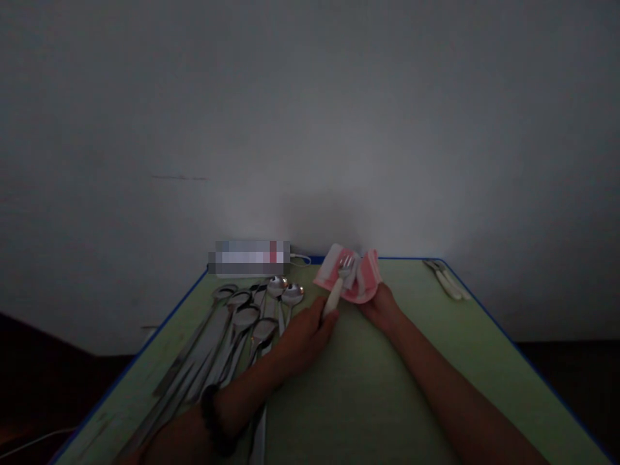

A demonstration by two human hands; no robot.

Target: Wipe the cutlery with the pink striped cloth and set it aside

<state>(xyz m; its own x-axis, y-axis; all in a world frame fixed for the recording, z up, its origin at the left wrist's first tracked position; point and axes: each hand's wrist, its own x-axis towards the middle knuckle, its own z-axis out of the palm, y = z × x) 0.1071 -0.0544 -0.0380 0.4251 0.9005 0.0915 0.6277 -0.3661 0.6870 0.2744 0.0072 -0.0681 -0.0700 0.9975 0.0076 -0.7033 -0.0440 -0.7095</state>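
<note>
My left hand (pixel 305 334) grips a fork (pixel 333 297) by its pale handle, with the metal tines pointing up and away from me. Behind the tines, a pink and white striped cloth (pixel 369 274) is held in my right hand (pixel 380 308), whose fingers are mostly hidden under the fabric. The fork's head lies in front of the cloth; whether they touch I cannot tell. Just left of my left hand, several metal spoons and ladles (pixel 246 316) lie on the green table (pixel 382 400), partly covered by my left forearm.
Near the far right corner lie a few pieces of cutlery with pale handles (pixel 448 283). A blurred-out white box (pixel 249 258) stands at the back left, with a white cable (pixel 301 259) beside it. A grey wall (pixel 320 129) rises behind the table's blue edge.
</note>
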